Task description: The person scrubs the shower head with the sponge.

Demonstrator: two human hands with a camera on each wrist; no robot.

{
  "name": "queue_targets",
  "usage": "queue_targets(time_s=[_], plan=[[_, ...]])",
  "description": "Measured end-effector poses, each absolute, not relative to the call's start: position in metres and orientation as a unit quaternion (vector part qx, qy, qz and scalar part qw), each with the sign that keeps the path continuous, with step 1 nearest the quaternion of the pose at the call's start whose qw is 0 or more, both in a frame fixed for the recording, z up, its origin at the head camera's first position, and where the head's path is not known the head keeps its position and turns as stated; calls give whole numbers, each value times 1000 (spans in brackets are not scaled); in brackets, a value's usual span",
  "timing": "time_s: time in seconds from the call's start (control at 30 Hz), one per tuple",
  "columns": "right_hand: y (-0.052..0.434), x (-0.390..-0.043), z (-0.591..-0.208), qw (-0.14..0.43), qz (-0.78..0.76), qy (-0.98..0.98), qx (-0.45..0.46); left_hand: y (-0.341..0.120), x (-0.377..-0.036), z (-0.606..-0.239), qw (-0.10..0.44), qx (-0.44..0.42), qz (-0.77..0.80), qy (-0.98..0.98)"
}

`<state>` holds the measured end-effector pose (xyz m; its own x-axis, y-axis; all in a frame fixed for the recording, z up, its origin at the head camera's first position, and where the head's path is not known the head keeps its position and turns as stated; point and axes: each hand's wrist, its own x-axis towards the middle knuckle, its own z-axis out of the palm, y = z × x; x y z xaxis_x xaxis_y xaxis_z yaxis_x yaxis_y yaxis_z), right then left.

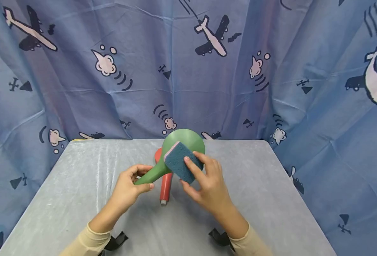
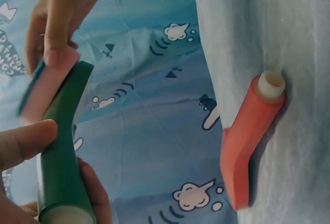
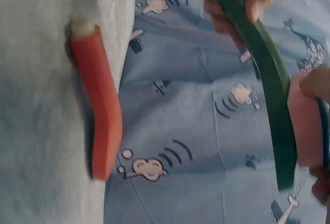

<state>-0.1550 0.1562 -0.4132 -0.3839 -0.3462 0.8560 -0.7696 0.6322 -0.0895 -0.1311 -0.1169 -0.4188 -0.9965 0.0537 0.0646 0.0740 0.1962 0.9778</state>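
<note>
Above grey table (image 1: 79,185), left hand (image 1: 129,188) grips green paddle (image 1: 183,142) (by handle); right hand (image 1: 207,185) fingers pinch sponge (image 1: 180,160).

Left hand (image 1: 129,186) holds paddle (image 1: 178,149) by its handle above tabletop (image 1: 79,185); right hand (image 1: 207,185) presses sponge (image 1: 180,161) on its front. Second paddle (image 1: 165,185) lies on tabletop beneath, between hands. Curtain (image 1: 188,71) behind.

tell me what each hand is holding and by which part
The left hand grips the green paddle by its handle; the right hand pinches the sponge by its edges against the paddle's face.
</note>
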Motion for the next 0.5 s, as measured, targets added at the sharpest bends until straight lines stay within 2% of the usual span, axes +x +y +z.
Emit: queue_targets(time_s=[0.13, 0.23, 0.5], plan=[[168, -159, -407, 430, 300, -810, 262, -118, -131, -416, 7, -27, -656, -754], [168, -157, -407, 432, 317, -809, 243, -118, -130, -416, 10, -19, -666, -746], [142, -147, -416, 439, 220, -781, 386, -114, -134, -420, -11, 7, -693, -721]])
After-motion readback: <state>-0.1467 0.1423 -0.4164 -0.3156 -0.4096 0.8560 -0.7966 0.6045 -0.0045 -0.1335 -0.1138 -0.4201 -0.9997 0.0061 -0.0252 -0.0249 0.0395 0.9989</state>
